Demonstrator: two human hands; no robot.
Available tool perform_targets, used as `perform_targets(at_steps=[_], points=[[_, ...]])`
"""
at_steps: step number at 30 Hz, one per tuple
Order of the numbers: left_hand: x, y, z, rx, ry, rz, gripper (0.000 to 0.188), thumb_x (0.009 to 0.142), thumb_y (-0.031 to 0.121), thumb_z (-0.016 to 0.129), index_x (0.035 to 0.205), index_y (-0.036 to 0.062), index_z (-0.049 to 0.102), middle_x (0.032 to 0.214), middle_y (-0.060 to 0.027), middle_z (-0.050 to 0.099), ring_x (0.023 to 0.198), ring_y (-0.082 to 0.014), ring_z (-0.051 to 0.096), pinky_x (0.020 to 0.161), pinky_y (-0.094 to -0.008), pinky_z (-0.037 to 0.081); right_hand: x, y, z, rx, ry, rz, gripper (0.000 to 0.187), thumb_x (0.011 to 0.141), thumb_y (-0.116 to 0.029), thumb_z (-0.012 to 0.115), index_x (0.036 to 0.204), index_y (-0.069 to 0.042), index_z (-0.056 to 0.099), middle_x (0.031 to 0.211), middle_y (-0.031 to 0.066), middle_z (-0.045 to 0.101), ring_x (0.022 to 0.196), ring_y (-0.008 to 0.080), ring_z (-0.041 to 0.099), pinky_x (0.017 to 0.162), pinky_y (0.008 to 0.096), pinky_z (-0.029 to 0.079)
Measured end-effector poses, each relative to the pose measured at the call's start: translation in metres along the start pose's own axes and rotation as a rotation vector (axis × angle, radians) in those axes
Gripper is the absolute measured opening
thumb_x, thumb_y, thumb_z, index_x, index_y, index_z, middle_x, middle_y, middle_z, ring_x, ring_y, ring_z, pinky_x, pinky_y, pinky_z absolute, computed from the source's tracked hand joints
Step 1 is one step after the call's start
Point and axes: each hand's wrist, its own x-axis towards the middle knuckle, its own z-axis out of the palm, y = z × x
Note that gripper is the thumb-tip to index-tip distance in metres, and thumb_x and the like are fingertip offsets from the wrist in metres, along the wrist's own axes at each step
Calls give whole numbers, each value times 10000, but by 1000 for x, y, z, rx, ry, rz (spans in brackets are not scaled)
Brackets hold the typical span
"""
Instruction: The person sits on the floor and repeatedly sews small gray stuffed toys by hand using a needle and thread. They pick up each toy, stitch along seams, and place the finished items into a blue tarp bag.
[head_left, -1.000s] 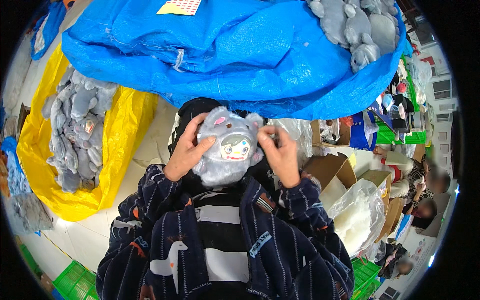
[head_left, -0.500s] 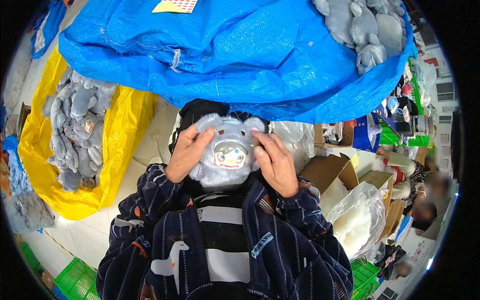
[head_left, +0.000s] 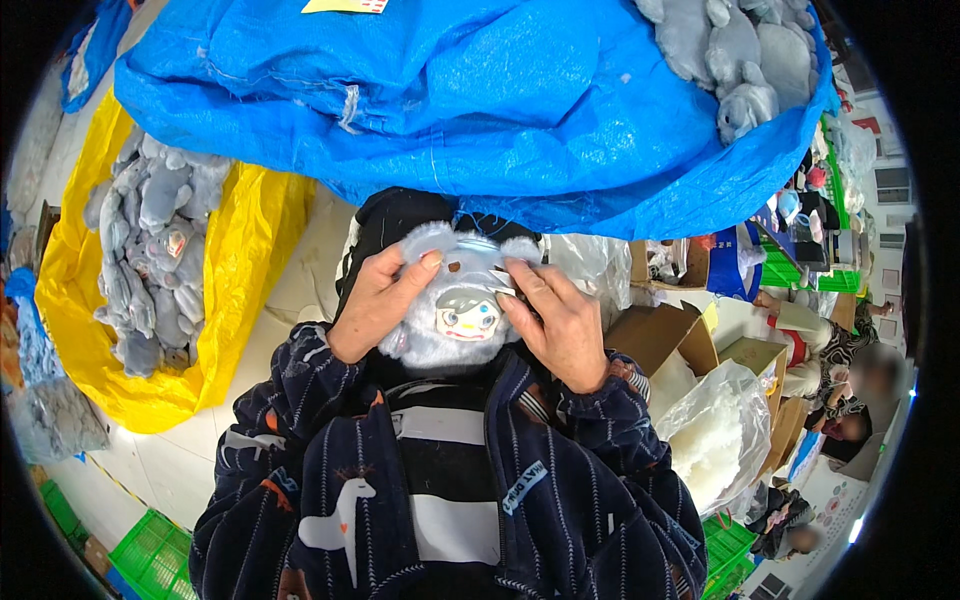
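A grey plush toy head with round ears, small brown eyes and a shiny doll-like face panel sits over my lap. On its left side, my left hand pinches the fur by the ear between thumb and fingers. My right hand is closed on the other side, its fingertips pressed on the fur near the right eye and the upper corner of the face panel. Whether anything small lies beneath those right fingertips is hidden.
A large blue sheet spreads in front, with grey plush pieces at its right end. To the left, a yellow bag holds more grey plush. Cardboard boxes and a clear bag of white stuffing stand on the right.
The plush has tilted a little, its face panel shifting to the right. My right fingers have moved slightly inward and down over the toy, while my left hand keeps its grip.
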Motion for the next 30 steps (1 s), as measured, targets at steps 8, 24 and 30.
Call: perform_targets(at_steps=[8, 24, 30], points=[[3, -5, 2, 108, -7, 47, 288, 939, 235, 574, 1094, -2, 625, 923, 0, 649, 828, -41, 535, 709, -216, 453, 9, -8, -4, 343, -60, 73, 306, 736, -91, 743, 1008, -22, 620, 891, 109, 592, 733, 222, 614, 638, 302, 497], [-1, -5, -5, -50, 163, -35, 271, 933, 254, 585, 1029, 8, 646, 867, 43, 619, 782, -16, 509, 672, -187, 425, -18, 38, 24, 20, 22, 406, 145, 786, -55, 631, 911, -8, 575, 834, 159, 612, 736, 316, 614, 643, 382, 483], [9, -6, -16, -38, 108, -129, 434, 971, 355, 484, 1255, 28, 508, 1123, -26, 576, 945, -53, 522, 782, -215, 437, -43, 62, 15, 180, 149, 550, 193, 870, -154, 618, 946, 22, 635, 738, 175, 641, 629, 211, 617, 612, 320, 476]])
